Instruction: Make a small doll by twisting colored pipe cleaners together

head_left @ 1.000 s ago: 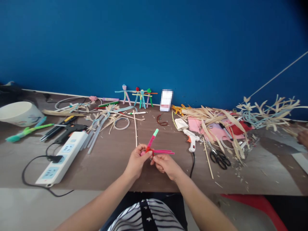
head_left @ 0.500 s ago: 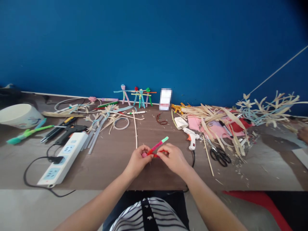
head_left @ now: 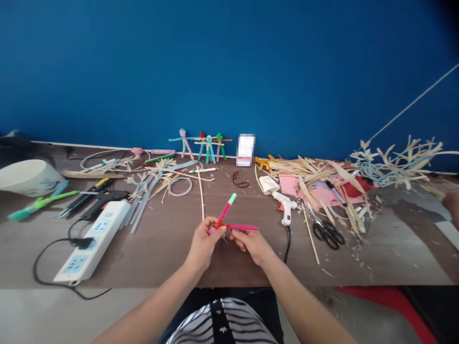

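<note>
Between my hands, above the table, is a pink and red fuzzy pipe cleaner piece [head_left: 224, 211] with a pale green tip pointing up and away. My left hand [head_left: 201, 241] is closed on its red middle, where the strands cross. One pink strand runs right across the top of my right hand [head_left: 253, 244]. The right fingers are bent and pinch the piece near its red joint; the exact contact is partly hidden. Small pipe cleaner figures [head_left: 210, 148] with outstretched arms lean against the blue wall beyond.
A white glue gun [head_left: 286, 206], black-handled scissors [head_left: 328, 234] and a pile of dried strips [head_left: 304, 167] lie at right. A power strip [head_left: 93, 243], black glue gun [head_left: 103, 200] and white bowl [head_left: 30, 177] stand at left. Another person's hand [head_left: 452, 205] shows at far right.
The pipe cleaner piece has turned more upright. The right hand has lowered and drawn back slightly, and a pink strand now shows lying across it.
</note>
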### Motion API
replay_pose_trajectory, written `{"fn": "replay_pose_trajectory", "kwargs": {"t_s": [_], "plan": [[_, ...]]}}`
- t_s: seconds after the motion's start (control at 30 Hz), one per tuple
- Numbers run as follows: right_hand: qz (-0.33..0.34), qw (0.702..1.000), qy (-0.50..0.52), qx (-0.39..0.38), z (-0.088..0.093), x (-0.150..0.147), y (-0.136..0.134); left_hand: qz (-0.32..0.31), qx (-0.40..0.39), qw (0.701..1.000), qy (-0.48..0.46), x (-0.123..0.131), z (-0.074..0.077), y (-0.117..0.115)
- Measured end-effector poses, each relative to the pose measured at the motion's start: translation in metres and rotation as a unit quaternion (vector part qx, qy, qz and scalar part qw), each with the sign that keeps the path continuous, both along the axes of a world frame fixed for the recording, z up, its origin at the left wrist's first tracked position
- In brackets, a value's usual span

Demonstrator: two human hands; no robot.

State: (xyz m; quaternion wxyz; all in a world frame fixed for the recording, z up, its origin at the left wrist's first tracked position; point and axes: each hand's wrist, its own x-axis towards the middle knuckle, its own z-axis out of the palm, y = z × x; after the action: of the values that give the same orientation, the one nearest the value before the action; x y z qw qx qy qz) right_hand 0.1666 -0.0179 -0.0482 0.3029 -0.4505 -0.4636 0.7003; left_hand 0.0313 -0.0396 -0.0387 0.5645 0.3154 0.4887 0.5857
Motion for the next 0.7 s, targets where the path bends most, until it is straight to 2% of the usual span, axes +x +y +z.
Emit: {"fn": "replay_pose_trajectory", "kwargs": {"t_s": [0.13, 0.23, 0.3, 0.37, 0.43, 0.5, 0.6, 0.7], "plan": [[0.024, 0.993, -0.085, 0.078, 0.005, -0.004, -0.008, -0.009, -0.008, 1.000, -0.022, 0.004, -0.001, 0.001], [0.065, 0.966, -0.172, 0.180, 0.010, -0.003, -0.011, -0.029, -0.009, 1.000, -0.007, 0.005, -0.003, 0.001], [0.094, 0.933, -0.244, 0.246, 0.016, -0.001, -0.014, -0.038, 0.001, 0.998, 0.042, 0.004, -0.004, 0.000], [0.116, 0.885, -0.325, 0.313, 0.022, 0.000, -0.018, -0.039, 0.018, 0.992, 0.118, 0.001, -0.004, 0.000], [0.127, 0.832, -0.391, 0.371, 0.028, 0.000, -0.022, -0.028, 0.042, 0.977, 0.206, -0.002, -0.004, 0.000], [0.132, 0.798, -0.429, 0.403, 0.033, 0.000, -0.024, -0.023, 0.066, 0.957, 0.281, -0.005, -0.004, -0.001], [0.135, 0.792, -0.435, 0.407, 0.041, 0.002, -0.025, -0.029, 0.076, 0.939, 0.334, -0.008, -0.004, -0.001], [0.115, 0.811, -0.409, 0.403, 0.049, 0.008, -0.020, -0.045, 0.051, 0.961, 0.267, -0.010, -0.005, -0.001]]}}
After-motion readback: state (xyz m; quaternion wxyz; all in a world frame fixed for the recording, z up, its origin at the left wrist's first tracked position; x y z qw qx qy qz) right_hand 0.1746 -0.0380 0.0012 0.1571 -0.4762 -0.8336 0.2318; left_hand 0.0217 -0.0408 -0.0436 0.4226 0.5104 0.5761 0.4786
